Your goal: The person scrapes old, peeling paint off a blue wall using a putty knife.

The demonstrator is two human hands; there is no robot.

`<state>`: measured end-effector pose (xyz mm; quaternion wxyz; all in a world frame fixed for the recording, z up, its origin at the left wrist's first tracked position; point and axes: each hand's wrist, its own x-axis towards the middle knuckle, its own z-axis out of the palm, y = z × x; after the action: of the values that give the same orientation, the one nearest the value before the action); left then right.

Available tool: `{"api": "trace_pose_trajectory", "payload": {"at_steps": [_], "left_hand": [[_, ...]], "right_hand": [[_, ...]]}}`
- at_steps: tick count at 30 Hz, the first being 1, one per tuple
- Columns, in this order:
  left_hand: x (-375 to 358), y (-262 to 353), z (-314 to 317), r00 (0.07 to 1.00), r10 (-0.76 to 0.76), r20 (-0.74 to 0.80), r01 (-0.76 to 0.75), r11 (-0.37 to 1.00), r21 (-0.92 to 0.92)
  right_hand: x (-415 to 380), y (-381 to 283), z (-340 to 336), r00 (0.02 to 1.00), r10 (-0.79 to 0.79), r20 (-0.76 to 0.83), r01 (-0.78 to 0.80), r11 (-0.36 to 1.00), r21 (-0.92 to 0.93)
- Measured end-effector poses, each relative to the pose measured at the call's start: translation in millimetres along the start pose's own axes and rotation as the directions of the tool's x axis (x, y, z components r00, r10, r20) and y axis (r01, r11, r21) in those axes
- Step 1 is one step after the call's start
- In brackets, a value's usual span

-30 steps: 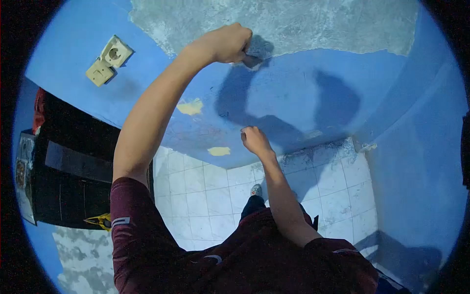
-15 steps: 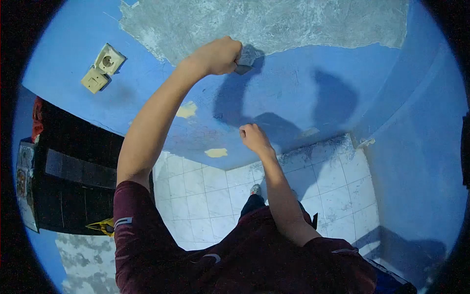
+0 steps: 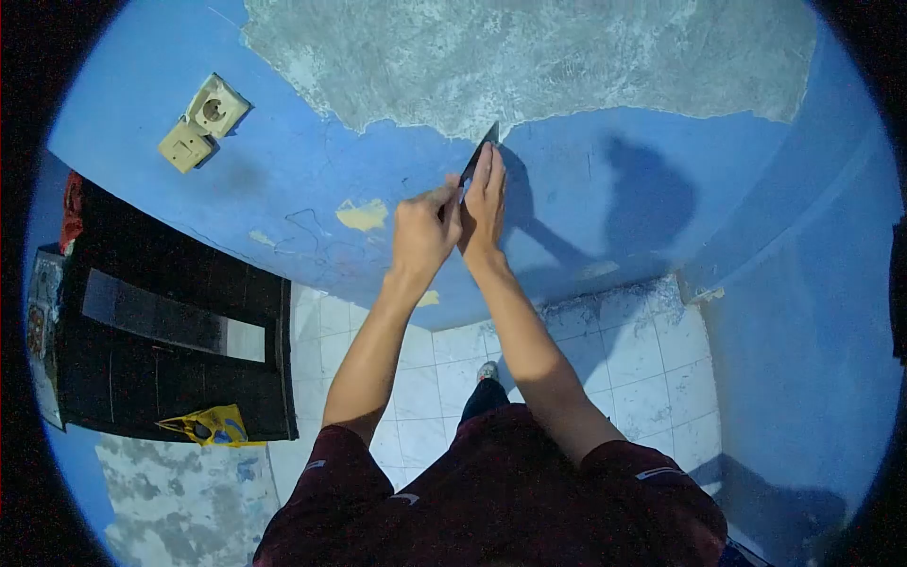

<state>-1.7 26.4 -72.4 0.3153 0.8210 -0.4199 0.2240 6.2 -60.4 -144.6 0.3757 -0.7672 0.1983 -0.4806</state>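
My left hand (image 3: 425, 231) is closed around the handle of a putty knife, in front of the blue wall. The dark blade (image 3: 480, 151) points up and to the right, its tip near the lower edge of the bare grey patch (image 3: 567, 66). My right hand (image 3: 484, 203) is beside it, fingers stretched out along the blade's right side. It seems to touch the blade, though exactly where is hard to see. The handle is hidden by my left fingers.
A socket and switch (image 3: 203, 123) hang loose on the wall at upper left. Yellowish patches (image 3: 362, 214) mark the blue paint. A black cabinet (image 3: 179, 378) with a yellow bag (image 3: 217, 427) stands at left. White floor tiles (image 3: 652, 387) lie below, with a wall corner at right.
My left hand has come down from the grey patch's edge with the putty knife, its blade now turned upward. My right hand has risen to the blade, its curled fingers now straightened.
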Motion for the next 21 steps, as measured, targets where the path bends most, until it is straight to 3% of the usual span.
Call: {"api": "trace_pose_trajectory", "payload": {"at_steps": [4,6,10,15,21], "left_hand": [[3,-7,-4,0.999,-0.032,0.035,0.032,0.999,-0.013],[-1,-13,3,1.000,0.028,-0.011,-0.028,1.000,-0.009],[-6,-15,11,0.994,-0.014,-0.105,0.010,0.999,-0.043],[-8,-39,15,0.995,0.045,-0.091,-0.056,0.991,-0.123],[-2,-43,8,0.996,0.086,-0.036,-0.089,0.991,-0.101]], "right_hand": [[7,2,18,0.994,0.008,-0.112,-0.017,0.996,-0.084],[8,-1,19,0.994,0.020,-0.105,-0.031,0.995,-0.099],[10,3,31,0.981,-0.039,-0.192,-0.005,0.975,-0.223],[10,11,41,0.947,-0.139,-0.289,0.051,0.955,-0.291],[11,1,43,0.938,-0.111,-0.329,-0.003,0.945,-0.328]]}}
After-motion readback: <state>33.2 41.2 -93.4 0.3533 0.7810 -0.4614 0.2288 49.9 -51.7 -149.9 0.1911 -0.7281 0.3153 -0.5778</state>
